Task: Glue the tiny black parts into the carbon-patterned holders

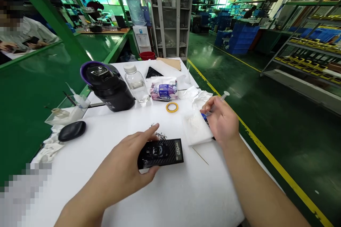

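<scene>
My left hand point(125, 159) is wrapped round the left end of a black display base point(178, 152), thumb in front and fingers behind. On this base sits a small glossy black model car point(157, 151). My right hand point(225, 120) is closed on what looks like a syringe point(226, 94), its clear plunger end sticking up past the fingers. Under that hand lies a folded white tissue point(195, 131); a blue-and-black item beside it is mostly hidden. Small black parts point(161, 136) lie behind the base. A thin stick point(200, 156) rests right of it.
Farther back are a yellow tape roll point(172, 107), a tissue pack point(163, 89), a clear bottle point(136, 83) and a large black flask point(109, 88). At left lie a black case point(72, 131) and a clear tray point(68, 111). Another person point(26, 35) sits at the far left.
</scene>
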Demonstrator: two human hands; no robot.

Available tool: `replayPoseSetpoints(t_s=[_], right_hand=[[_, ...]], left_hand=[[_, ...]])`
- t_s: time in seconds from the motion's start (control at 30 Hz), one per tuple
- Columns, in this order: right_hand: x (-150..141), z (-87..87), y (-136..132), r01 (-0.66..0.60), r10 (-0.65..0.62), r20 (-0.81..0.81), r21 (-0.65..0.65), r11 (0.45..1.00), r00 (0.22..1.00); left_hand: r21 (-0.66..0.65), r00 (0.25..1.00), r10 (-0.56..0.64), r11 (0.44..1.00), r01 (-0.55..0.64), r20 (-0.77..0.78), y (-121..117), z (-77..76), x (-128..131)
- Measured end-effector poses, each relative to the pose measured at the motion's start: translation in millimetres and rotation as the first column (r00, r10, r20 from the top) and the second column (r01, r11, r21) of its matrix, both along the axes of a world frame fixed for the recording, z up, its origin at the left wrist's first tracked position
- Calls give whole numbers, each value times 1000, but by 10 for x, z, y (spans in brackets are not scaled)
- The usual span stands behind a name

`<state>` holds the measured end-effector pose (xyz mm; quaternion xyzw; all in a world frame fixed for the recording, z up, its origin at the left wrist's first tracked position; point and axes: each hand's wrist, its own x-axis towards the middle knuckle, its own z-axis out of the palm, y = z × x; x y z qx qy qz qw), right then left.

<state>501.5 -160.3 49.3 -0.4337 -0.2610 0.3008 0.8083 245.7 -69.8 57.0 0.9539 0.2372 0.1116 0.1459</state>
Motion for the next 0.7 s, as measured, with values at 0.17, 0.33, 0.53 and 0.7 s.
replayPoseSetpoints(t_s=[0.17, 0.33, 0.53, 0.7], right_hand=[[91, -287, 192, -27, 65, 121, -299, 954, 990], [-22, -333, 175, 62, 49, 267, -395, 917, 963], [-249, -79, -112, 488, -450, 675, 151, 860, 584], [-488, 50, -291, -103, 414, 861, -402, 910, 296]], left_hand=[[-158, 985, 30, 986, -58, -171, 59, -28, -85], [-148, 986, -10, 989, -15, -166, -11, -43, -65], [-246, 967, 254, 937, -249, -12, 337, -164, -95], [-232, 938, 346, 913, -336, 6, 608, -447, -22]])
